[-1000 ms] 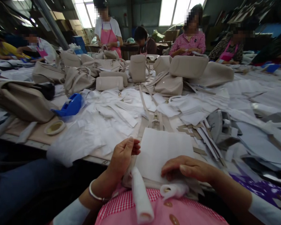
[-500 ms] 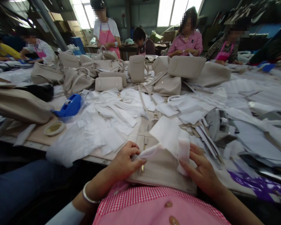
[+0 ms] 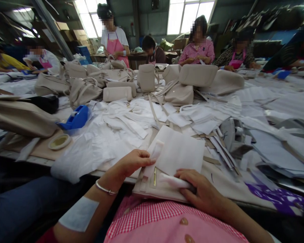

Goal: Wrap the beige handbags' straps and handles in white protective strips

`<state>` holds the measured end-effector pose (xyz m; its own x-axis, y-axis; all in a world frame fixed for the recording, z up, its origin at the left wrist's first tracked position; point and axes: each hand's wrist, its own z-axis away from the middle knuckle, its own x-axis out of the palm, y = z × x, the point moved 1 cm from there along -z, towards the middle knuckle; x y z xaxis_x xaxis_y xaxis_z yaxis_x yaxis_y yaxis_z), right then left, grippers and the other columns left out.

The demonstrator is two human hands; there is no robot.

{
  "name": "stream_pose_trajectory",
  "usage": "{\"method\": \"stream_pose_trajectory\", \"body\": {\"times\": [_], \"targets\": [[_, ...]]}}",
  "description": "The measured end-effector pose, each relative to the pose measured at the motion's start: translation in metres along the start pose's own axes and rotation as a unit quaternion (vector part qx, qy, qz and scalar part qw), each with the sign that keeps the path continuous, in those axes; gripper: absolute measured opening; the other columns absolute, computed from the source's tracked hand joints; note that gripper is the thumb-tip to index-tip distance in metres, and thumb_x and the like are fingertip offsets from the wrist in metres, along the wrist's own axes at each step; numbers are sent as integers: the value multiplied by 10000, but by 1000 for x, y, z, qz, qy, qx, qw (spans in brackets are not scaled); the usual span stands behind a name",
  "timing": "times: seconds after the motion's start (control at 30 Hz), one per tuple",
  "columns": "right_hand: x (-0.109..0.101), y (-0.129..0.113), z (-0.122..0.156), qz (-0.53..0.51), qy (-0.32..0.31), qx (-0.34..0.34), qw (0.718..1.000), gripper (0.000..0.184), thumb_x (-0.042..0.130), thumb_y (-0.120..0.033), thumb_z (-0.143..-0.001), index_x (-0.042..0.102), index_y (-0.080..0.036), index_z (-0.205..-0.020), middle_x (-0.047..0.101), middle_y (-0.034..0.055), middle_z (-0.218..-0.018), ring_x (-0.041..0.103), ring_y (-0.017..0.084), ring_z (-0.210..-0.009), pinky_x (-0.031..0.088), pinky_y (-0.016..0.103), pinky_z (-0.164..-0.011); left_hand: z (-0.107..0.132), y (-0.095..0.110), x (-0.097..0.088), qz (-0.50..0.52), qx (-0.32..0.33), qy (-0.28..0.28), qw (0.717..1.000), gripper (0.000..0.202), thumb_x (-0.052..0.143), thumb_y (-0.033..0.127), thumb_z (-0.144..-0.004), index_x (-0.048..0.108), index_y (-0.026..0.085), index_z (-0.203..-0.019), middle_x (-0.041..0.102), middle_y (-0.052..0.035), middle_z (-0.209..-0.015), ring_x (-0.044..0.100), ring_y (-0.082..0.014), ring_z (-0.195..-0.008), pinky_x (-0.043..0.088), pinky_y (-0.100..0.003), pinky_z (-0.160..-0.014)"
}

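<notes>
A beige bag (image 3: 152,192) lies flat at the table edge against my apron, with a gold-coloured metal strip on its front. Over its upper part rests a white foam sheet (image 3: 183,152). My left hand (image 3: 136,161) pinches a narrow white foam strip (image 3: 157,150) by its lower end, at the bag's left side. Lower down on the right, my right hand (image 3: 199,189) is closed around a rolled or folded white strip (image 3: 173,181) that lies across the bag. Part of this strip is hidden under the fingers.
Loose white foam pieces (image 3: 126,126) spread beyond the bag. A blue tape dispenser (image 3: 77,116) and a tape roll (image 3: 59,141) are on the left. Another dispenser-like grey metal object (image 3: 233,135) stands right. Beige bags (image 3: 199,75) line the back, with several people behind.
The foam sheet has been laid flatter over the bag's upper part. My right hand has moved left and down onto the bag; my left hand has shifted slightly up.
</notes>
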<state>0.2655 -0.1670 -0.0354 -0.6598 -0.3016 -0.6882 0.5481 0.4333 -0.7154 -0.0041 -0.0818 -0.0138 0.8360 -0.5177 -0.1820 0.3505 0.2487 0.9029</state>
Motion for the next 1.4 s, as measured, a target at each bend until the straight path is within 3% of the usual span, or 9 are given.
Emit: {"method": "stream_pose_trajectory", "body": {"times": [0.1, 0.3, 0.4, 0.6, 0.73, 0.87, 1.0, 1.1, 1.4], "targets": [[1, 4, 3, -27, 12, 4, 1000, 235, 622, -156, -786, 649, -212, -1013, 683, 87, -1138, 622, 239, -1082, 500, 356, -938, -7, -3, 2, -159, -5, 37, 987, 485, 687, 566, -717, 504, 162, -521, 367, 56, -514, 335, -96, -524, 238, -247, -506], [-4, 26, 25, -91, 243, 156, 953, 258, 618, -413, -870, 725, -217, -1001, 562, 109, -1354, 498, 314, -1260, 394, 458, -1075, 18, -2, -5, -243, -1, 77, 967, 545, 498, 624, -849, 477, 179, -535, 370, 41, -527, 355, -112, -532, 230, -259, -509], [-9, 33, 22, -173, 223, 258, 924, 385, 550, -532, -892, 752, -221, -998, 616, 93, -1287, 567, 298, -1169, 439, 443, -1037, 22, -7, -7, -210, -24, 45, 976, 542, 427, 628, -883, 518, 185, -584, 464, 19, -563, 408, -132, -545, 286, -259, -528], [-14, 41, 9, -120, 174, 269, 940, 564, 457, -673, -876, 795, -224, -923, 566, 98, -1387, 475, 318, -1311, 334, 472, -1144, 18, -17, 1, -245, -20, 16, 969, 566, 300, 595, -944, 486, 199, -585, 540, -18, -557, 476, -158, -543, 347, -277, -560], [-14, 55, 11, -132, 191, 270, 935, 630, 386, -658, -915, 738, -181, -1128, 614, 138, -1331, 528, 302, -1268, 362, 477, -1132, 27, -20, -10, -126, -72, -68, 987, 480, 343, 595, -930, 575, 175, -950, 550, 28, -558, 457, -135, -452, 364, -251, -477], [-16, 67, 10, -124, 218, 249, 936, 538, 440, -582, -922, 746, -170, -1081, 644, 124, -1285, 567, 300, -1215, 396, 469, -1101, 22, -27, -25, -160, -8, 16, 987, 553, 551, 489, -853, 496, 178, -1307, 616, 20, -704, 584, -160, -638, 461, -258, -604], [-18, 74, 5, -113, 213, 200, 950, 367, 511, -455, -911, 775, -203, -941, 667, 82, -1231, 590, 273, -1172, 420, 444, -1067, 0, -34, -29, -121, -18, 124, 985, 510, 572, 516, -807, 612, 155, -1165, 670, -79, -997, 615, -192, -820, 492, -266, -622], [-20, 78, 1, -112, 229, 193, 948, 272, 587, -378, -841, 774, -211, -946, 702, 75, -1149, 623, 262, -1107, 426, 441, -1047, -15, -32, -25, -76, -42, 168, 982, 508, 595, 534, -771, 660, 125, -1065, 685, -80, -932, 582, -166, -720, 441, -235, -539], [-24, 95, -18, -173, 288, 295, 894, 207, 680, -334, -689, 713, -175, -817, 717, 40, -784, 634, 193, -720, 492, 311, -681, 2, -24, -13, -111, -61, 92, 988, 336, 614, 476, -743, 625, 144, -692, 501, 38, -571, 403, -103, -534, 301, -221, -501]]}}
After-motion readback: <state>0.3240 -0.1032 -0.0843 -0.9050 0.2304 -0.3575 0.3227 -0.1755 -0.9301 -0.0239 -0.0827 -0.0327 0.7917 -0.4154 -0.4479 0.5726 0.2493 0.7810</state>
